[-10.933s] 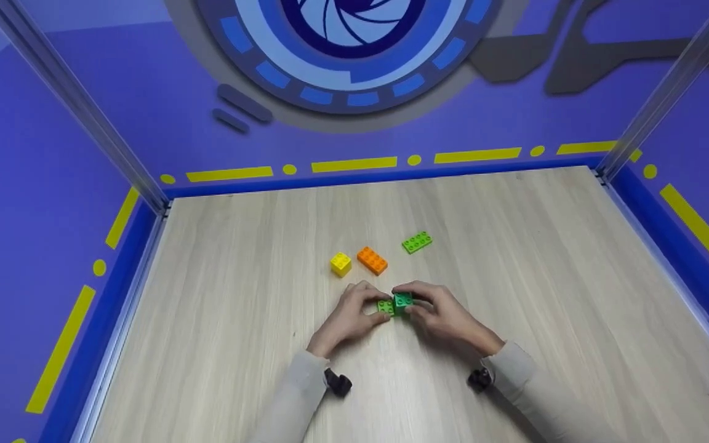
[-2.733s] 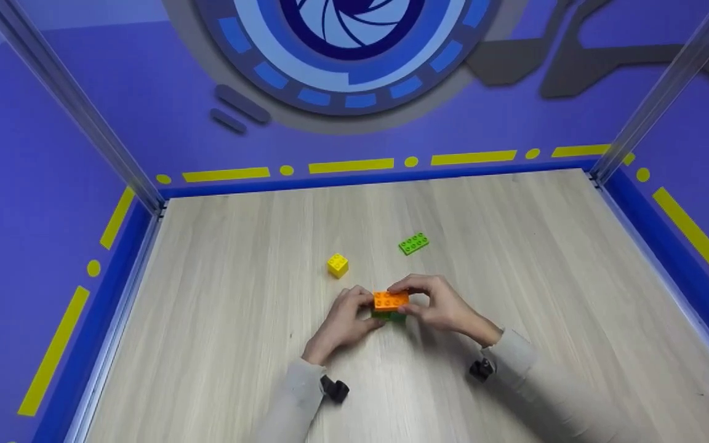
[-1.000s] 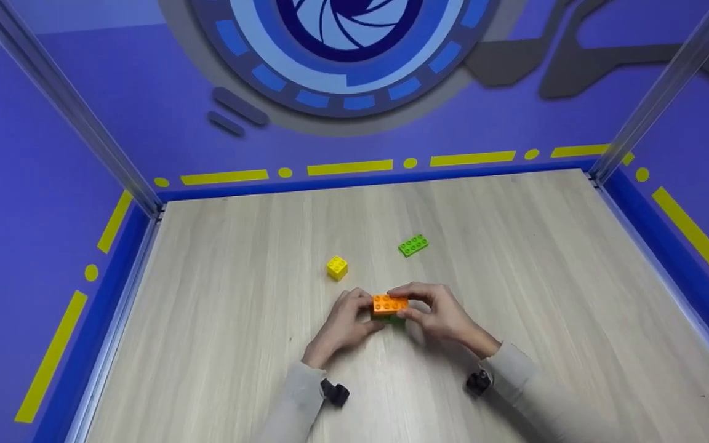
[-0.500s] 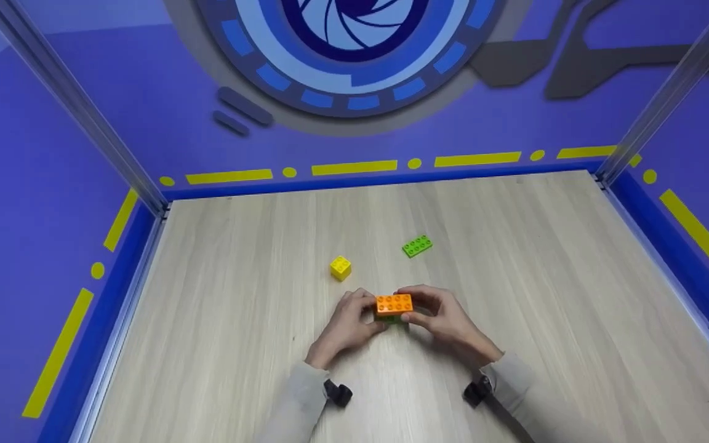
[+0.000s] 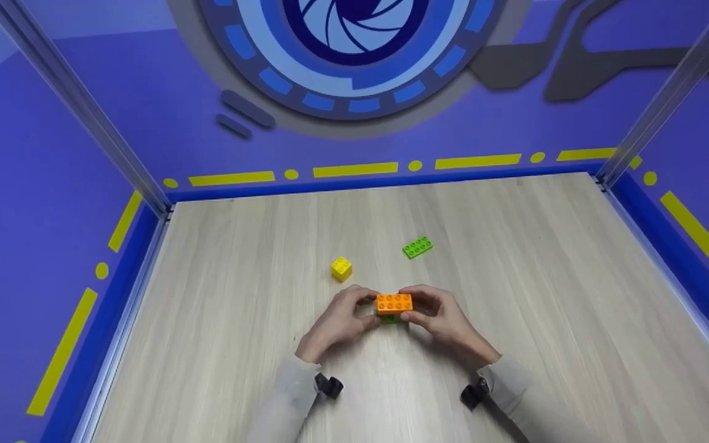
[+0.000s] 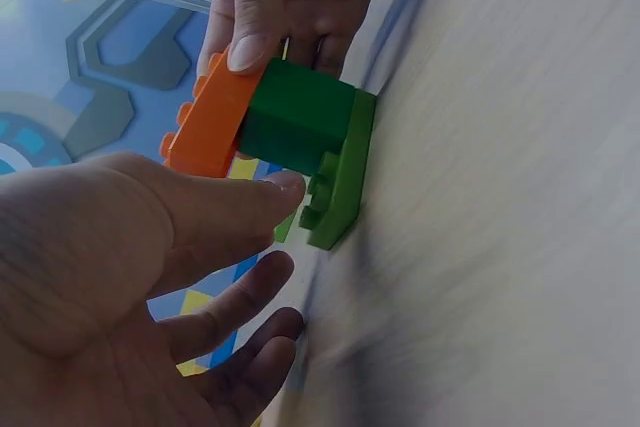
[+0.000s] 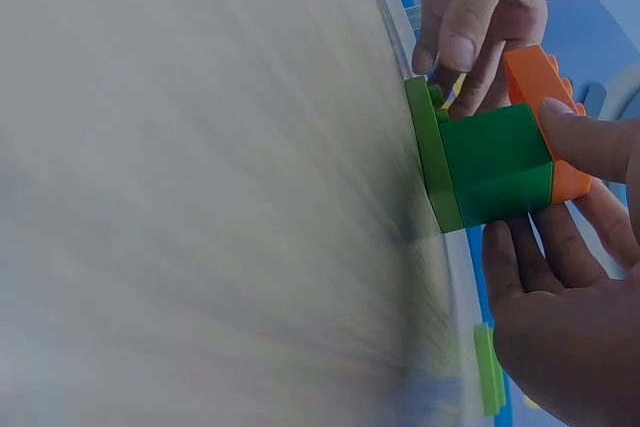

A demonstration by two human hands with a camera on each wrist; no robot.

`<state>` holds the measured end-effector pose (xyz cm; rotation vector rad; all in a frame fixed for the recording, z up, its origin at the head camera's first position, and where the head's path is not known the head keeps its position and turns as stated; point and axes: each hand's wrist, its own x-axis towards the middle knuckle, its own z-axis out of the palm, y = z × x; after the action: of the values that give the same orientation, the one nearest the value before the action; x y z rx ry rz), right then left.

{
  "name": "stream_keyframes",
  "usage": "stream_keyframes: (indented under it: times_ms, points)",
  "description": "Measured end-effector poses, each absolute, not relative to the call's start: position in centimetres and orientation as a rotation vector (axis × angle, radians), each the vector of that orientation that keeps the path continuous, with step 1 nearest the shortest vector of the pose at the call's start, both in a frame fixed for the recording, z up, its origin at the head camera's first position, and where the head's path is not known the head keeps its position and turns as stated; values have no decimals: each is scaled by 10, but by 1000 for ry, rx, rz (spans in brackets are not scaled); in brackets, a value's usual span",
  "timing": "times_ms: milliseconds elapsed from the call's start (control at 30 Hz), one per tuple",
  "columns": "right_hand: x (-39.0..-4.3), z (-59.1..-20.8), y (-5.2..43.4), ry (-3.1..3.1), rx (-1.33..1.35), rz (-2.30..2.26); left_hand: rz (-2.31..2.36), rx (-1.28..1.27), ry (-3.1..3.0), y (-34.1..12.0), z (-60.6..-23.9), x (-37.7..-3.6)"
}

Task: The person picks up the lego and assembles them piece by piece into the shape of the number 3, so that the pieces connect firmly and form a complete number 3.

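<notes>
Pale woodgrain table (image 5: 219, 344), studded orange brick (image 5: 394, 303)

Head view looks down from above; 2 wrist views, close and low, share the orange brick (image 5: 394, 303).

Pale wood tabletop (image 5: 514, 295) enclosed by purple walls (image 5: 145, 104) with yellow dashes (image 5: 354, 169).

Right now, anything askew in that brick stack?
Yes: the orange brick sits tilted on the dark green brick, one end lifted, not seated flat. The light green plate beneath lies flat on the table.
</notes>
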<state>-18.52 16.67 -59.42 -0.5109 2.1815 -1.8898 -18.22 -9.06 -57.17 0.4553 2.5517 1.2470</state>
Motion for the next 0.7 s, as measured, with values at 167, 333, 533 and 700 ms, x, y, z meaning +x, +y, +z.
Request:
stream_keyframes:
  times_ms: [167, 333, 533, 700]
  points:
    - [-185, -595, 166, 2191, -490, -1890, 1261, 461, 2570, -99, -564, -184]
    - [-185, -595, 165, 2193, -478, -1880, 1273, 492, 2649, -108, -556, -185]
    - [-188, -592, 161, 2192, -465, -1867, 1300, 508, 2756, -115, -545, -193]
    - [-192, -593, 160, 2191, -458, -1870, 1328, 512, 2820, -121, -541, -201]
